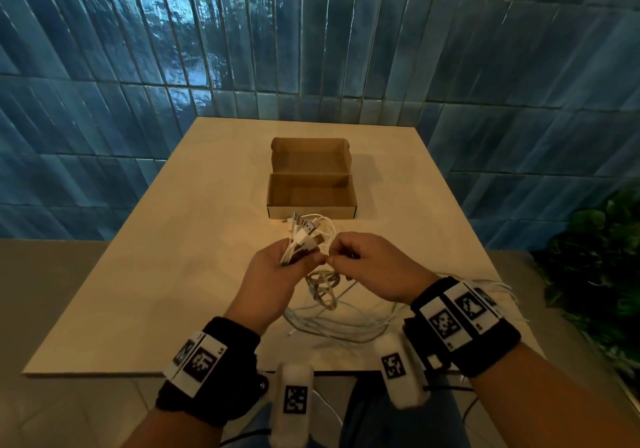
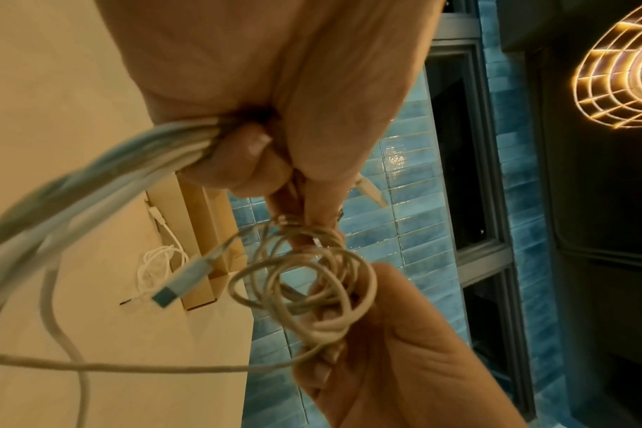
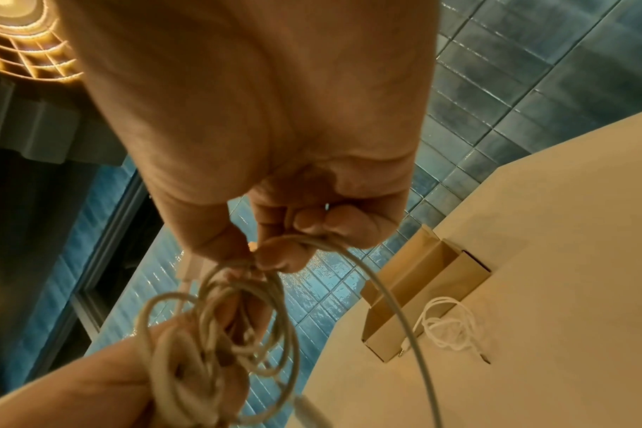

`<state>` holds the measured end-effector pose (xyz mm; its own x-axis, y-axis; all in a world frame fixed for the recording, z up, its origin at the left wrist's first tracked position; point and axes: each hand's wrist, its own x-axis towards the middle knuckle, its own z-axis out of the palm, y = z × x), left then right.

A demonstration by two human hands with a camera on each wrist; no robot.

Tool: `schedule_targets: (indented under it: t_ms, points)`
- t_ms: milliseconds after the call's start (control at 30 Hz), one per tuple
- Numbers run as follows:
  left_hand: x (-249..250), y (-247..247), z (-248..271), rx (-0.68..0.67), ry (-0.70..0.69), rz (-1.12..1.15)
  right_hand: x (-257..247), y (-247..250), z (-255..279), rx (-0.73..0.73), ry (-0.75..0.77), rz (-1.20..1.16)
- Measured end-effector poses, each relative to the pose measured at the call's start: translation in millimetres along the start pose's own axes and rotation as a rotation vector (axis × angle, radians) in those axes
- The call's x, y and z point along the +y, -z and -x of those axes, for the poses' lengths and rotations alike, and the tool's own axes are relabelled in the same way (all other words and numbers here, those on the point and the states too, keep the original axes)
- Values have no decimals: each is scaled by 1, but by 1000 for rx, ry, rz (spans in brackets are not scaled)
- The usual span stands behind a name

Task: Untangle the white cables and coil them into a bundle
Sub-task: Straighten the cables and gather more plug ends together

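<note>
My left hand (image 1: 298, 257) grips a bunch of white cables (image 1: 303, 238) above the table, their USB plugs sticking up out of the fist. My right hand (image 1: 341, 253) is close beside it and pinches one cable strand. A small coil of loops (image 1: 323, 286) hangs between the two hands. In the left wrist view the left hand (image 2: 261, 162) clamps the cable bundle (image 2: 92, 185), and the coil (image 2: 312, 278) runs to the right hand (image 2: 367, 347). The right wrist view shows the right hand (image 3: 286, 246) pinching the strand above the coil (image 3: 239, 318). Loose cable lengths (image 1: 346, 323) trail on the table.
An open cardboard box (image 1: 311, 188) stands mid-table beyond my hands. A separate small white cable (image 3: 448, 327) lies on the table (image 1: 156, 292) in front of the box. A green plant (image 1: 595, 274) is off the right edge. Blue tiled wall behind.
</note>
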<state>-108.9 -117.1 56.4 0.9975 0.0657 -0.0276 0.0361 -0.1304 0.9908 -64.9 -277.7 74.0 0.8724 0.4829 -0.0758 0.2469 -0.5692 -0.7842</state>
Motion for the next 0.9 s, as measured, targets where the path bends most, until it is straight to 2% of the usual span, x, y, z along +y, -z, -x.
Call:
schedule_targets:
  t_ms: [200, 333, 533, 600, 767, 900]
  points:
    - [-1, 4, -5, 10, 73, 15, 5, 10, -1, 69, 24, -99]
    - [-1, 4, -7, 14, 86, 11, 8, 11, 1, 112, 115, 24]
    - [-1, -2, -7, 66, 115, 52, 9, 4, 2, 239, 217, 35]
    - [-4, 1, -9, 117, 124, 64, 12, 6, 4, 271, 196, -60]
    - [-14, 4, -12, 172, 98, 1, 10, 8, 11, 145, 90, -512]
    - [-17, 3, -11, 167, 91, 25, 13, 7, 5, 267, -15, -593]
